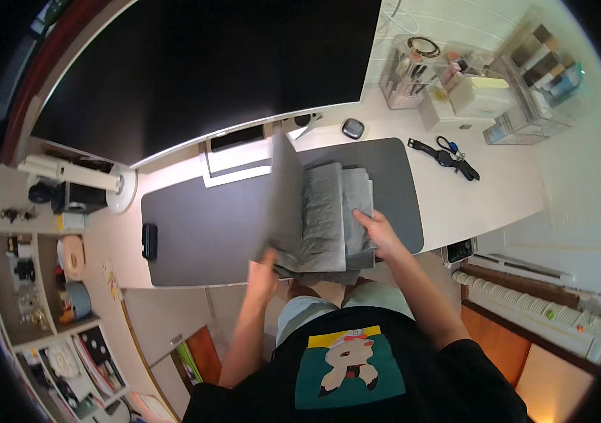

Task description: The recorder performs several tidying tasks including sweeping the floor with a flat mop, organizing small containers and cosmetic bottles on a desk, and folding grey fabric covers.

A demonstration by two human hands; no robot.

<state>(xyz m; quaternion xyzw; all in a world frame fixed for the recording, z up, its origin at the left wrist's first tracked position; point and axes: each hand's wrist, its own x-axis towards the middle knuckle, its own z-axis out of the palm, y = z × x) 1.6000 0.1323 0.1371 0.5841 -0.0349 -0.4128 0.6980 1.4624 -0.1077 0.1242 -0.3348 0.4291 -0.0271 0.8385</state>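
Observation:
A grey fabric piece with stiff panels (pixel 324 217), perhaps a collapsible storage box, lies partly folded over the front edge of the desk mat. Its left panel (pixel 285 195) stands raised and is blurred. My left hand (pixel 262 277) grips the near lower corner of that panel. At the other side, my right hand (pixel 382 235) pinches the right folded layers (pixel 357 211), thumb on top and fingers hidden beneath. Wrinkled fabric shows between the panels, and a loose part hangs below the desk edge. Underneath is a dark grey desk mat (pixel 205 227).
A large black monitor (pixel 215 69) spans the back. A small dark case (pixel 353 128) and a black wristwatch (pixel 444 157) lie at right, before clear organizers (pixel 411 74). A black case (pixel 149 241) sits on the mat's left edge. Open shelves (pixel 28 285) stand at left.

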